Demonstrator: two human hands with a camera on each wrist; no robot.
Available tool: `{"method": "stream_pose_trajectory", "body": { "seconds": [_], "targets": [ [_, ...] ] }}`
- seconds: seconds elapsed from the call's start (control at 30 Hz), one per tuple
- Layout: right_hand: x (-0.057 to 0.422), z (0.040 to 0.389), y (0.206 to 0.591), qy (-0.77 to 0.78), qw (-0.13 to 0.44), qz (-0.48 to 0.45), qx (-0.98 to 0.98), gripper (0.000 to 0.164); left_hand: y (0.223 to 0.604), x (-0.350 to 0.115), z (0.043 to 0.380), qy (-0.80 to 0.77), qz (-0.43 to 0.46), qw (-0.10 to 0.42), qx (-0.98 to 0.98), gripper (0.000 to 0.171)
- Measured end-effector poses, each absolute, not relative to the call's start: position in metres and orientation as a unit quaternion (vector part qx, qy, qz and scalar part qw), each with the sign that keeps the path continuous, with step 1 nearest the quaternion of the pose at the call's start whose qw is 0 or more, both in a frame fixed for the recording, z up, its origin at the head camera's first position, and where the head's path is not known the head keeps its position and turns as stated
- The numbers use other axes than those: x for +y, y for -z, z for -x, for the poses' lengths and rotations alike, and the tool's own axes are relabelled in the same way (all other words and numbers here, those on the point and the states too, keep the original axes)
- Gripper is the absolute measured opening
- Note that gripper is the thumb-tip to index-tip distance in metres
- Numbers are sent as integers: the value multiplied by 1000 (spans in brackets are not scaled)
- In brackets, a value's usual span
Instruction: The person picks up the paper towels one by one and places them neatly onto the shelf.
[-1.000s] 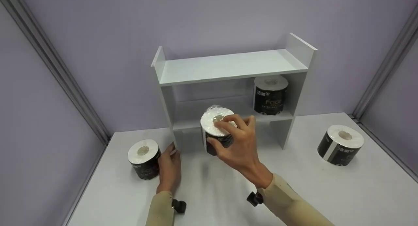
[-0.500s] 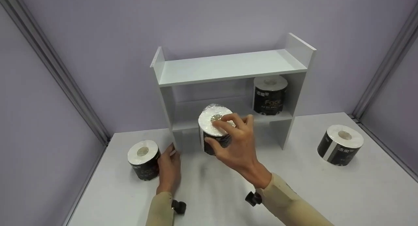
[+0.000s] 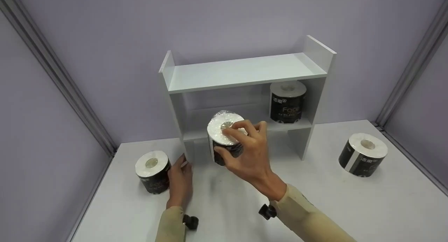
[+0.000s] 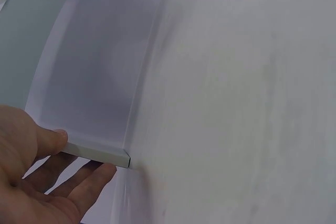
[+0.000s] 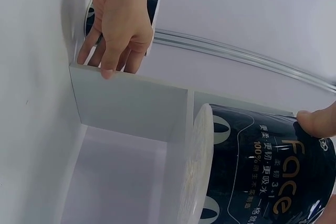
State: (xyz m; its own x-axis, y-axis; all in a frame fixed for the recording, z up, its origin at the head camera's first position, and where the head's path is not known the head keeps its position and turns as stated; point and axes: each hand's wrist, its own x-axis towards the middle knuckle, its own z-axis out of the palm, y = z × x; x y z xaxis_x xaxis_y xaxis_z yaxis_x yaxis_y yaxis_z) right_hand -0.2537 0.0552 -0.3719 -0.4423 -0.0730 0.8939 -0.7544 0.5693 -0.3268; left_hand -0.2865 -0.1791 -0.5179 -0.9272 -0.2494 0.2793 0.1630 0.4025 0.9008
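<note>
In the head view my right hand (image 3: pixel 250 151) grips a wrapped toilet roll (image 3: pixel 214 130) from above and the right, thumb low on its side and fingers at the core opening. It overlaps the middle board of a white shelf (image 3: pixel 241 72). The right wrist view shows the roll's black wrapper (image 5: pixel 262 166) with "Face" lettering, close before the shelf. My left hand (image 3: pixel 181 184) pinches the lower front edge of the shelf's left side panel (image 4: pixel 100 153) between thumb and fingers. Just left of that hand, a second toilet roll (image 3: pixel 154 182) stands upright on the table.
Another toilet roll (image 3: pixel 287 109) stands on the middle board at the shelf's right end. A further roll (image 3: pixel 363 158) is upright on the white table (image 3: pixel 315 189), right of the shelf. A pale wall (image 3: pixel 238 21) rises behind, with metal rails (image 3: pixel 70 88) at both sides.
My right hand has moved a little to the left with the toilet roll, toward the shelf's left side. The left hand keeps its hold on the side panel.
</note>
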Motion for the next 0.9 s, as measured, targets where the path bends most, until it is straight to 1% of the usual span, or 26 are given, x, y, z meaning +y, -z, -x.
{"method": "stream_pose_trajectory", "body": {
  "seconds": [0.3,0.53,0.9],
  "targets": [
    [47,255,372,-374,443,-269,-769,37,517,-180,288,544,-27,187,-818,48],
    [40,251,369,-375,440,-275,-768,38,520,-180,290,548,-22,202,-811,47],
    [30,246,362,-370,428,-278,-776,36,517,-179,288,545,-32,186,-817,49]
  ]
}}
